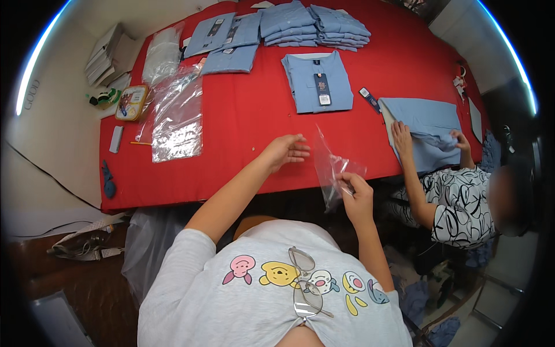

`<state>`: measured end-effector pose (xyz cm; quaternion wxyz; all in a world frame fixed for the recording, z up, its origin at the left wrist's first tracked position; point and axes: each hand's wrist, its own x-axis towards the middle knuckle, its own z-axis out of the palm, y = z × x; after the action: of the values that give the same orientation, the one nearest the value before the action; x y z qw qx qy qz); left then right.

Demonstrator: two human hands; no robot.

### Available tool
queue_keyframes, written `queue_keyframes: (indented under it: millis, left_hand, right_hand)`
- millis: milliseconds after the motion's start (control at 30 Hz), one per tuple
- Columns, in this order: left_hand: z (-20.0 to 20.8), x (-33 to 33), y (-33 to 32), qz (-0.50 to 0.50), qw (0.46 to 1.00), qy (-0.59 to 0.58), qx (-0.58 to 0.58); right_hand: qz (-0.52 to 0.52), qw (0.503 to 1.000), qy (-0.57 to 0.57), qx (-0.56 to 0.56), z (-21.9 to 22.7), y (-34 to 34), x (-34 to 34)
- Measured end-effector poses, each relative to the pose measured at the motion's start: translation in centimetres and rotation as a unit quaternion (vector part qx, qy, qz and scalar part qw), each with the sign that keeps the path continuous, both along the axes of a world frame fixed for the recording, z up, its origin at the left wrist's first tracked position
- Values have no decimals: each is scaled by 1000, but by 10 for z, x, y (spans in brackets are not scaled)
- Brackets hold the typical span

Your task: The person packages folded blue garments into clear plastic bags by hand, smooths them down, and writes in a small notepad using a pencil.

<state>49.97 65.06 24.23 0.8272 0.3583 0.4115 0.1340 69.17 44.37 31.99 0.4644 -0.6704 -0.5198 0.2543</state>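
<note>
My right hand [356,195] pinches a transparent plastic bag [330,168] near the front edge of the table. The bag hangs partly crumpled, one pointed corner sticking up. To its left, my left hand [287,151] is held in the air, fingers stretched out and apart, with nothing in it. Beyond both hands a folded light-blue shirt [341,87] lies flat, collar away from me, with a dark hang tag [321,87] on its front.
On the red table [243,115] at left lie flat plastic bags [176,124] and a lunch-box-like container [132,103]. Bagged shirts [231,58] and stacked shirts [289,23] stand at the back. A co-worker's hands [402,137] handle another blue shirt [425,113] at right, beside a loose tag [370,99].
</note>
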Motion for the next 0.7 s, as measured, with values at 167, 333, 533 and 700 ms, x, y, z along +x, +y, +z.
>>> queue_keyframes:
  millis: [167,333,533,700]
  left_hand:
    - [-68,62,74,192,978,31,70]
    - [-94,89,103,214,968,65,117]
    - [-106,26,68,213,962,84,150]
    - [-102,-86,-35,185,964,142,131]
  right_hand:
    - [-2,948,297,-115,-35,-77,9]
    - [23,968,92,-232,-41,-120,-31]
    - [32,945,-165,-282,-67,-116,-5]
    - [179,941,-112,-263,-100,-103,-3]
